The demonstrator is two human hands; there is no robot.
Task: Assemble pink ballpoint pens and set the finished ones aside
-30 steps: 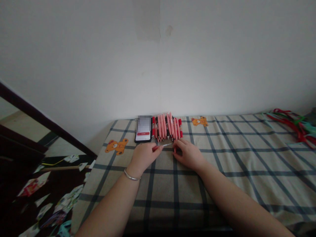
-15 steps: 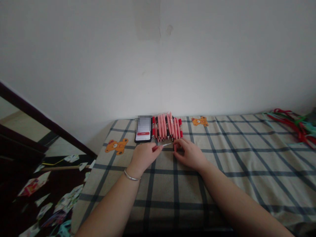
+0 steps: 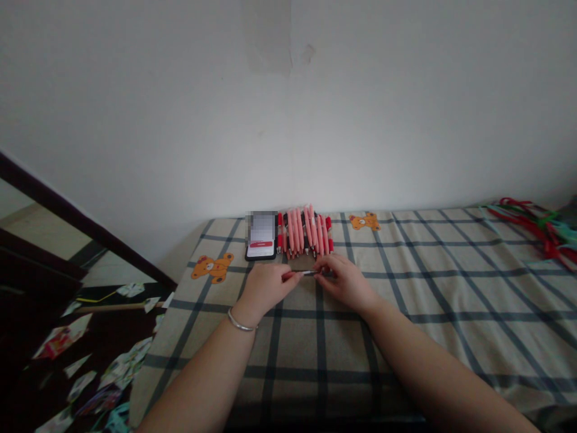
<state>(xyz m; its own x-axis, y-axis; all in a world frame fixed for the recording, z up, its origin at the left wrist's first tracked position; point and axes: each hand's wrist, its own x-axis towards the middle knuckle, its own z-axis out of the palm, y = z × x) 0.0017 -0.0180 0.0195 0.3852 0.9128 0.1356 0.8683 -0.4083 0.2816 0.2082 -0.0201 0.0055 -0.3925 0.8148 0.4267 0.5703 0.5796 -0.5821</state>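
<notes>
A thin pen (image 3: 308,273) lies level between my two hands, just above the checked cloth. Its middle shows white, with a dark stretch toward the right. My left hand (image 3: 269,285), with a silver bangle at the wrist, pinches the left end between thumb and finger. At the right end, the thumb and fingers of my right hand (image 3: 346,284) close on the dark part; its tip is hidden by them. Just beyond my hands lies a row of pink pens (image 3: 297,231), with black parts among them and red pens (image 3: 330,233) at the sides.
A phone (image 3: 261,236) with a lit screen lies left of the pen row. The checked cloth (image 3: 297,355) covers the table against a white wall. Red and green ribbons (image 3: 536,231) are heaped at the far right. Scraps (image 3: 126,364) litter the floor on the left.
My hands have come closer together. The pale thin tip that stuck out from my left hand now meets the dark part in my right, and the pen sits more level and slightly nearer.
</notes>
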